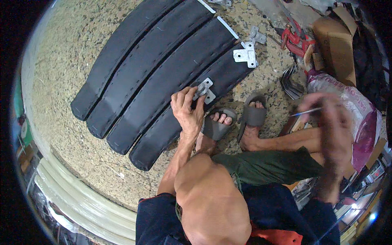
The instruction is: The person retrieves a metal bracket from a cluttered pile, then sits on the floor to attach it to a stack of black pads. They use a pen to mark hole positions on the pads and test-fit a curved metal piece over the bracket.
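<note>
My left hand [188, 109] pinches a silver-grey metal bracket [208, 91] with screw holes, on the black padded strip [149, 149] nearest me. Several such long black strips lie side by side on the speckled floor, with stitched or stapled edges. Another pale metal bracket [245, 55] rests at the far right end of the nearest strip, and one more bracket [257, 36] lies just beyond it. Off to the right, my right hand [337, 118] is smeared by motion. A thin, light-coloured pointed rod [305, 112] sticks out from its fingers; its exact kind is unclear.
My sandalled feet [222, 120] stand close to the strips. Right of them lie dark curved metal pieces [291, 82], a red clamp-like tool [295, 41], a cardboard box [337, 47] and a white-and-purple plastic sack [343, 92]. Wrapped cream lengths [77, 204] line the lower left.
</note>
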A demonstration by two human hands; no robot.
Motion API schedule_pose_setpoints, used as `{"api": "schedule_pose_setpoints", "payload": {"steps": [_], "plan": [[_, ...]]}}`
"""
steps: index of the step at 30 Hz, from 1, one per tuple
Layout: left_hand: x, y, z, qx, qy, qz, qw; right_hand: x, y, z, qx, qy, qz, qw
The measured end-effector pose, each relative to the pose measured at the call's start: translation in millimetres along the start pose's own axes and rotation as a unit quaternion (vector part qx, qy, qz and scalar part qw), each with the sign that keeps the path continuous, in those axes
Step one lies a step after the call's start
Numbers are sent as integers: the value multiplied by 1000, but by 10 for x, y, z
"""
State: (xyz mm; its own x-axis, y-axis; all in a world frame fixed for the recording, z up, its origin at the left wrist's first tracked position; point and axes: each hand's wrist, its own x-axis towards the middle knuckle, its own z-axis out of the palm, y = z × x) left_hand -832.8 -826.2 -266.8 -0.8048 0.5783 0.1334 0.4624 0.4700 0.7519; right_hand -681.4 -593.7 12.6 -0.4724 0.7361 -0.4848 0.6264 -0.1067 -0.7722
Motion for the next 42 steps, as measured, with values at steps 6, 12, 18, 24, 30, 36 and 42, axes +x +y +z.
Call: {"api": "schedule_pose_setpoints", "payload": {"steps": [6,12,18,24,30,36,42], "plan": [[-56,-41,-74,-9,-4,-11,1000,113,1389,1449,186,9,48,981],[-166,-203,-227,74,-2,7,997,297,1881,2195,115,45,18,992],[-174,-242,-174,113,-14,-7,994,367,1939,2296,-45,42,-118,991],[-156,-255,-145,126,-11,-16,992,439,1967,2344,-91,82,-196,973],[-160,-252,-133,130,-13,-25,991,404,1954,2345,-53,57,-120,990],[-142,-239,-131,138,-15,-26,990,421,1949,2325,-62,52,-114,990],[-132,-232,-137,116,-9,-29,993,439,1962,2352,-61,74,-145,985]]}}
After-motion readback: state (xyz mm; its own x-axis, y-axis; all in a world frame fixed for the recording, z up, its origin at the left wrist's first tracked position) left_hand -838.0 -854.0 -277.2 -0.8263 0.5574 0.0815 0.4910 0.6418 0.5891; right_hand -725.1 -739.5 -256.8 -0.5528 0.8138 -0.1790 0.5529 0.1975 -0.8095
